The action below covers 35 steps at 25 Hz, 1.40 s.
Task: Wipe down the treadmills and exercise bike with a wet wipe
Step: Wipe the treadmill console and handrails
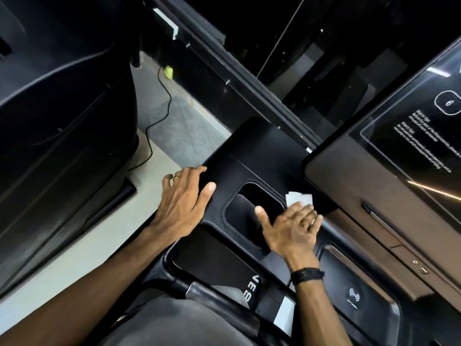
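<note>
Treadmill console (262, 151), black plastic, currently being wiped; progress judged as partway at most, since the wet wipe (299, 199) is lying on the ledge between the cup recess (252, 208) and the lower edge of the screen (409, 136), and nothing in view is showing which surfaces are already clean. A second dark machine (62, 108) is standing to the left across a strip of pale floor (82, 250); whether it has been wiped cannot be told, and no exercise bike is showing. Right hand (291, 228): lying flat, fingers (309, 213) spread and pressing down on the near part of the wipe, thumb reaching out over the recess; not clenched around anything. Left hand (184, 196): also flat and open, fingers loosely apart, resting on the left corner of the console as if bracing, holding nothing. Remaining, by estimate: the tray with the charging pad (354, 294), the handlebar (219, 303), the screen and the other machines.
</note>
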Each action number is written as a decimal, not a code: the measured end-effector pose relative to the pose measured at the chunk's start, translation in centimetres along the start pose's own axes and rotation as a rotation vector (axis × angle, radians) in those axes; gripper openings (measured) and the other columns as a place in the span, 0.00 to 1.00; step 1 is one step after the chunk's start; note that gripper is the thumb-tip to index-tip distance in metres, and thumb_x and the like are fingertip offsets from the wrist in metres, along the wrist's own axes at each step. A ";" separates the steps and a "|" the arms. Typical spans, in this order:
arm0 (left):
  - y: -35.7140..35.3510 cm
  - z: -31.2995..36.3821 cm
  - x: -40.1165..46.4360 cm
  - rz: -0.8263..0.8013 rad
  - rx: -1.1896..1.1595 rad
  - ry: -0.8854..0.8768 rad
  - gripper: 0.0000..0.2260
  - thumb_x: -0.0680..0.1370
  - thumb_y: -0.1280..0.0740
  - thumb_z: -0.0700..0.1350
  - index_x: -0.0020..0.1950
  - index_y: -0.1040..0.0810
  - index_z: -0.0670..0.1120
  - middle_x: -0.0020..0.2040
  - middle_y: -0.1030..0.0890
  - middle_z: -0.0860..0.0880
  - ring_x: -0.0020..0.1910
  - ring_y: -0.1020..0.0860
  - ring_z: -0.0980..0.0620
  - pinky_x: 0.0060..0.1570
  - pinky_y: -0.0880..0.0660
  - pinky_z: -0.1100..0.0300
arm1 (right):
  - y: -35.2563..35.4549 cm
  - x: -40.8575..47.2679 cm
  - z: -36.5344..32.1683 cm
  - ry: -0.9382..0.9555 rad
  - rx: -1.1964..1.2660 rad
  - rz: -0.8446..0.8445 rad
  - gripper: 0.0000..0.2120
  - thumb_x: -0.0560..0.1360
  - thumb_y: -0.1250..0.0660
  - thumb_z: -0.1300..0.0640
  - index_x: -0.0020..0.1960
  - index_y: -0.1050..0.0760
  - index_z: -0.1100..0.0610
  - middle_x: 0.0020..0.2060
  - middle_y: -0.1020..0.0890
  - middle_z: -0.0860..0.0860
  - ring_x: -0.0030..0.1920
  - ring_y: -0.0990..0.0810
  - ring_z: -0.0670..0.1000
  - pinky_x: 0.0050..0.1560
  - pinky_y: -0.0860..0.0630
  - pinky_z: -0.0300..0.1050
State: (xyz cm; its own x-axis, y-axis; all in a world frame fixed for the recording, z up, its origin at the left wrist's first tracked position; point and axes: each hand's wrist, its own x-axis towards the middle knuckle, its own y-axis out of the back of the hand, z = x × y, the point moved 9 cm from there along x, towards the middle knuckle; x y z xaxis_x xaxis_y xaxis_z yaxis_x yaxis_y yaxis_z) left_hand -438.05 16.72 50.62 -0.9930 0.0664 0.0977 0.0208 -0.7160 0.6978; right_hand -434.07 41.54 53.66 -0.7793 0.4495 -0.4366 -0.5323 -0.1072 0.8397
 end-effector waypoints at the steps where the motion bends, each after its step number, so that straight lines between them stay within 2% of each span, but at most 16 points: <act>1: -0.1 0.2 0.0 0.002 0.009 -0.014 0.27 0.83 0.52 0.60 0.71 0.30 0.44 0.63 0.23 0.46 0.62 0.24 0.45 0.67 0.37 0.41 | -0.5 -0.7 -0.6 0.004 0.027 -0.008 0.53 0.76 0.62 0.26 0.77 0.65 0.72 0.77 0.59 0.71 0.79 0.60 0.66 0.78 0.64 0.62; 6: 0.1 0.7 0.0 -0.015 0.083 -0.078 0.26 0.83 0.52 0.59 0.73 0.33 0.44 0.66 0.26 0.45 0.64 0.26 0.44 0.67 0.36 0.39 | 1.6 1.0 -6.9 0.382 0.274 0.152 0.46 0.79 0.57 0.30 0.79 0.69 0.63 0.78 0.69 0.59 0.78 0.72 0.54 0.77 0.72 0.52; 9: 0.4 0.7 -0.3 -0.005 0.119 -0.055 0.26 0.82 0.52 0.58 0.74 0.33 0.44 0.66 0.27 0.44 0.64 0.26 0.44 0.67 0.36 0.39 | 1.2 2.2 -4.1 0.249 0.287 0.102 0.46 0.77 0.62 0.29 0.80 0.67 0.62 0.80 0.66 0.59 0.79 0.68 0.54 0.78 0.69 0.53; 12: 0.1 0.6 -0.2 -0.024 0.137 -0.044 0.26 0.82 0.52 0.59 0.74 0.33 0.44 0.67 0.27 0.45 0.64 0.27 0.44 0.68 0.38 0.39 | -1.0 -0.2 -0.4 0.091 0.204 0.084 0.52 0.73 0.70 0.25 0.80 0.64 0.65 0.80 0.60 0.63 0.81 0.62 0.59 0.77 0.67 0.55; 14: 0.0 0.5 -0.2 -0.029 0.141 -0.055 0.27 0.83 0.52 0.59 0.74 0.33 0.44 0.67 0.27 0.45 0.65 0.27 0.44 0.69 0.39 0.39 | -2.5 -3.3 -0.1 0.103 0.196 0.145 0.53 0.74 0.71 0.26 0.80 0.55 0.70 0.79 0.50 0.69 0.80 0.51 0.64 0.79 0.57 0.58; 16: 0.1 0.7 -0.3 -0.026 0.135 -0.068 0.28 0.83 0.55 0.61 0.74 0.34 0.44 0.67 0.27 0.45 0.65 0.27 0.43 0.69 0.39 0.37 | -3.9 -6.4 -0.5 0.149 0.213 0.226 0.50 0.79 0.64 0.29 0.77 0.43 0.73 0.75 0.38 0.72 0.77 0.39 0.67 0.77 0.41 0.62; 17: 0.1 0.8 -0.5 -0.022 0.125 -0.070 0.28 0.83 0.55 0.61 0.74 0.34 0.44 0.67 0.27 0.44 0.65 0.27 0.43 0.69 0.39 0.37 | -4.6 -7.4 -0.7 0.176 0.227 0.253 0.49 0.80 0.62 0.29 0.76 0.41 0.73 0.74 0.37 0.72 0.76 0.38 0.67 0.76 0.39 0.62; 18: 0.1 0.8 -0.6 -0.021 0.112 -0.072 0.28 0.83 0.54 0.60 0.74 0.34 0.44 0.67 0.26 0.44 0.64 0.27 0.43 0.69 0.39 0.36 | -5.4 -8.1 -0.8 0.201 0.238 0.223 0.50 0.79 0.63 0.28 0.77 0.43 0.72 0.75 0.40 0.71 0.78 0.41 0.66 0.77 0.42 0.61; 20: 0.1 1.0 -0.8 0.001 0.103 -0.078 0.27 0.83 0.52 0.59 0.73 0.33 0.44 0.65 0.26 0.43 0.63 0.27 0.42 0.67 0.40 0.36 | -5.1 -7.3 -0.1 0.184 0.290 0.232 0.54 0.74 0.69 0.25 0.80 0.55 0.69 0.79 0.53 0.67 0.81 0.56 0.62 0.80 0.59 0.55; 22: 0.1 0.9 -0.7 0.003 0.116 -0.081 0.27 0.83 0.53 0.59 0.73 0.33 0.44 0.64 0.26 0.42 0.62 0.27 0.41 0.66 0.40 0.37 | -3.7 -4.4 0.6 0.157 0.363 0.216 0.53 0.73 0.66 0.25 0.80 0.63 0.67 0.79 0.63 0.64 0.80 0.66 0.58 0.78 0.68 0.52; 24: 0.2 0.7 -0.4 0.008 0.127 -0.081 0.28 0.82 0.54 0.60 0.73 0.33 0.44 0.64 0.26 0.41 0.63 0.26 0.39 0.67 0.41 0.37 | -2.7 -1.6 1.2 0.124 0.394 0.204 0.48 0.77 0.58 0.30 0.80 0.63 0.66 0.79 0.63 0.63 0.80 0.66 0.57 0.78 0.67 0.53; 25: 0.2 0.8 -0.4 0.009 0.134 -0.091 0.28 0.82 0.54 0.60 0.73 0.33 0.44 0.65 0.26 0.40 0.63 0.26 0.38 0.67 0.41 0.37 | -2.8 -1.4 1.5 0.125 0.389 0.209 0.47 0.78 0.59 0.30 0.80 0.62 0.66 0.80 0.61 0.63 0.80 0.64 0.58 0.79 0.65 0.54; 28: 0.2 1.3 -0.2 -0.012 0.128 -0.131 0.29 0.82 0.55 0.61 0.74 0.34 0.43 0.66 0.27 0.40 0.64 0.27 0.37 0.67 0.42 0.37 | -4.3 -6.4 0.5 0.193 0.322 0.299 0.54 0.73 0.74 0.26 0.80 0.52 0.68 0.79 0.49 0.66 0.80 0.53 0.63 0.80 0.54 0.57; 30: 0.0 1.3 0.0 -0.036 0.132 -0.139 0.29 0.82 0.55 0.61 0.73 0.33 0.43 0.67 0.27 0.39 0.64 0.27 0.37 0.67 0.41 0.36 | -5.7 -10.7 -0.4 0.225 0.342 0.359 0.51 0.77 0.71 0.28 0.79 0.46 0.67 0.78 0.43 0.66 0.80 0.47 0.63 0.80 0.48 0.57; 33: -0.1 1.2 -0.2 -0.039 0.137 -0.140 0.30 0.81 0.55 0.61 0.73 0.33 0.43 0.66 0.26 0.39 0.63 0.26 0.36 0.67 0.40 0.36 | -5.4 -9.1 -0.1 0.193 0.370 0.297 0.47 0.76 0.69 0.29 0.81 0.54 0.63 0.81 0.51 0.61 0.81 0.56 0.58 0.80 0.57 0.51; 35: -0.5 1.1 -0.2 -0.057 0.143 -0.150 0.31 0.81 0.56 0.62 0.73 0.33 0.44 0.66 0.27 0.39 0.63 0.26 0.36 0.67 0.41 0.37 | -3.4 -4.8 1.0 0.135 0.333 0.302 0.40 0.81 0.60 0.34 0.82 0.56 0.61 0.81 0.55 0.59 0.81 0.59 0.56 0.79 0.59 0.50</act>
State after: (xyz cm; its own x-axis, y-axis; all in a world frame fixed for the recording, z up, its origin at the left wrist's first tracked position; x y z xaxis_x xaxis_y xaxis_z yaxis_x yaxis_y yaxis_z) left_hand -437.71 17.87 51.04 -0.9647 0.2148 0.1524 -0.0081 -0.6027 0.7980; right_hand -428.19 40.60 53.26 -0.9308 0.3204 -0.1760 -0.1570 0.0843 0.9840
